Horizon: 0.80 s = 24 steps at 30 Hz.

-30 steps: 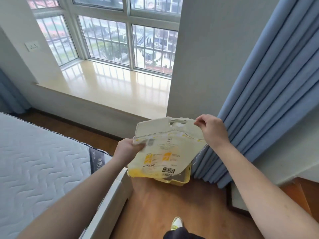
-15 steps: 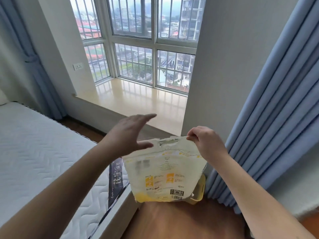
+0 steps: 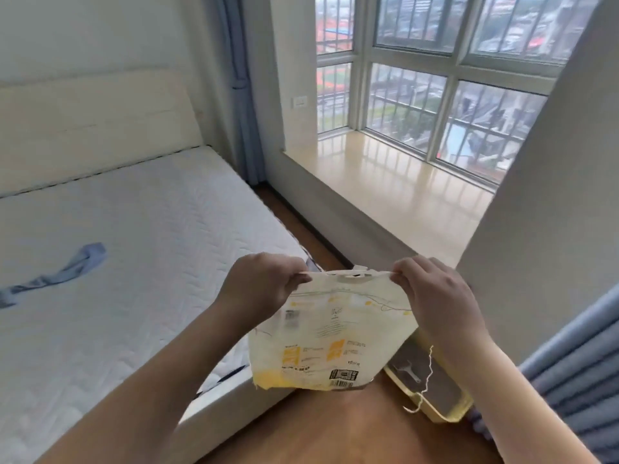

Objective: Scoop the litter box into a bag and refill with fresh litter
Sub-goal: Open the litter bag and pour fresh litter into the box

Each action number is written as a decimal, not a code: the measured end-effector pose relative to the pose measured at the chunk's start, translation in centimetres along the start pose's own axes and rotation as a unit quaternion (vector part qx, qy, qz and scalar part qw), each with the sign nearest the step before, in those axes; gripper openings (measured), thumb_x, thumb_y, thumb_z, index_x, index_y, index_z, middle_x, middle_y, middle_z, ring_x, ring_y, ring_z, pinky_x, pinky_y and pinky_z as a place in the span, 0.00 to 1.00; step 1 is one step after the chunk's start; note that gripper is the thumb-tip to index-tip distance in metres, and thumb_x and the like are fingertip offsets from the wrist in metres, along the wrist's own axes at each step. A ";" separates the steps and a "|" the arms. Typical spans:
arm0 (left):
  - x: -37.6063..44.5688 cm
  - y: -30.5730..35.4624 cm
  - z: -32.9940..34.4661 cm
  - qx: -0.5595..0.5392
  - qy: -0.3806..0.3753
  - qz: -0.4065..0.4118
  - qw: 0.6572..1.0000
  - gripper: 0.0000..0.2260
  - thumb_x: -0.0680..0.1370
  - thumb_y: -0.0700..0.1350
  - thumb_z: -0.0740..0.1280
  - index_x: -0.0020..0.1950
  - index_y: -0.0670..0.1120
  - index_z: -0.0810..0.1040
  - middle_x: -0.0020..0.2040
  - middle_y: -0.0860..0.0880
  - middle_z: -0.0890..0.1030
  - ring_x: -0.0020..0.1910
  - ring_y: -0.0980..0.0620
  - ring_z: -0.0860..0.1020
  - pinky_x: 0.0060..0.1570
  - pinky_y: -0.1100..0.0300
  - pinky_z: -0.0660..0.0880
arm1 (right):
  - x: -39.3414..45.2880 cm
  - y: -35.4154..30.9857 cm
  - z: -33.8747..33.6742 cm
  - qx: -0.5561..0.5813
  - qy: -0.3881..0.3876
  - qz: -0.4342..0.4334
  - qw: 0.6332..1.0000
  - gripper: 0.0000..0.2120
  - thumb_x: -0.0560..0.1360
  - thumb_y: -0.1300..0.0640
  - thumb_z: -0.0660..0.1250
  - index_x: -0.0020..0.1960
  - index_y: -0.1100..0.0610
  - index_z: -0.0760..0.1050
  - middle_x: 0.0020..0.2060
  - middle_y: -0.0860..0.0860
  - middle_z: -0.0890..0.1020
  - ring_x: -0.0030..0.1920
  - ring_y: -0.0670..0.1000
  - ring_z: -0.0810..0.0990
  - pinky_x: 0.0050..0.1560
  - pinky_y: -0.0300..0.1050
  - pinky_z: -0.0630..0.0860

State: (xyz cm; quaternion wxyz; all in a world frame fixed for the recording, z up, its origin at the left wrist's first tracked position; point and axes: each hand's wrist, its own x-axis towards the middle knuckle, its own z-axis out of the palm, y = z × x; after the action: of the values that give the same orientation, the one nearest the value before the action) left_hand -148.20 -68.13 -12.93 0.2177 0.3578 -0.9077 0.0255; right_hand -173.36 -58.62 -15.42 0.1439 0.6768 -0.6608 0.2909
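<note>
Both hands hold the litter bag point(image 3: 330, 333) up in the air, just above and in front of the litter box point(image 3: 432, 390), which sits on the wooden floor point(image 3: 335, 426) beside the blue curtain point(image 3: 576, 356). The left hand point(image 3: 264, 283) pinches the top edge of the bag at its left corner; the right hand point(image 3: 432, 289) pinches the same edge at its right corner. The top strip is drawn taut between them, and a loose thread point(image 3: 425, 380) hangs down from the bag over the box.

The step in hand looks like opening the bag of fresh litter before pouring. To do it well, the pinches should stay close to the seam so the pull goes into the closure and not into the thin wall of the bag. The pull wants to be steady and outward, not a jerk, since the bag looks light and a sudden give could fling grains over the floor or onto the mattress point(image 3: 134, 262) to the left of the box. Keeping the mouth upright until it is fully open, then moving the bag squarely above the box, should keep the pour inside the rim. A scoop point(image 3: 407, 371) appears to lie in the box and may need lifting out first.
</note>
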 end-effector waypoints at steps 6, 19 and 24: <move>-9.1 -4.3 -6.0 0.046 0.059 -0.096 0.993 0.14 0.72 0.52 0.58 0.38 0.50 0.81 0.31 0.54 0.80 0.28 0.50 0.77 0.27 0.62 0.68 | 2.6 -6.9 4.8 0.066 -0.138 -0.085 0.985 0.09 0.69 0.53 0.75 0.46 0.53 0.77 0.37 0.46 0.81 0.38 0.54 0.80 0.39 0.45 0.71; -39.4 -15.5 -23.7 0.316 0.039 -0.297 0.900 0.04 0.71 0.42 0.70 0.45 0.47 0.81 0.35 0.50 0.82 0.31 0.46 0.79 0.28 0.55 0.75 | 5.0 -44.0 11.0 0.147 -0.040 -0.413 0.898 0.21 0.61 0.66 0.75 0.53 0.55 0.81 0.39 0.49 0.85 0.34 0.54 0.83 0.31 0.45 0.76; -51.0 -17.9 -29.0 0.398 -0.023 -0.391 0.829 0.11 0.63 0.38 0.78 0.38 0.47 0.78 0.30 0.51 0.77 0.27 0.49 0.77 0.26 0.59 0.70 | 2.0 -59.5 13.0 0.187 -0.033 -0.484 0.854 0.20 0.56 0.66 0.78 0.47 0.53 0.82 0.30 0.49 0.81 0.29 0.53 0.80 0.30 0.44 0.76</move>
State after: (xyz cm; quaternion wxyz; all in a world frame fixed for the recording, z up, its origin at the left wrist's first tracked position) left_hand -92.32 -43.03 -9.76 0.0269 0.7392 -0.6076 0.2892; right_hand -112.62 -62.68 -13.21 0.1155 0.9344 -0.1867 0.2804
